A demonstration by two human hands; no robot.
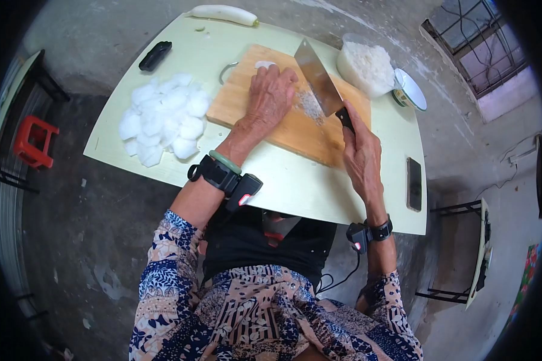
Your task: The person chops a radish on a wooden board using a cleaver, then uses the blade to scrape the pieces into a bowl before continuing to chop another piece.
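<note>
left hand pins a radish piece at the far end of the board; right hand grips the cleaver handle. the piece looks firm, wet, likely slippery: hold it behind the blade.

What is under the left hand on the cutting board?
A white radish piece pokes out beyond the left hand; shreds lie beside the cleaver. Whatever the palm presses is covered.

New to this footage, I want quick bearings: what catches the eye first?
The cleaver stands out, gripped in the right hand, its blade angled onto the wooden cutting board at table centre, beside the left hand. Left of the board lies a heap of white radish slices; a bowl of white shreds stands behind the blade.
</note>
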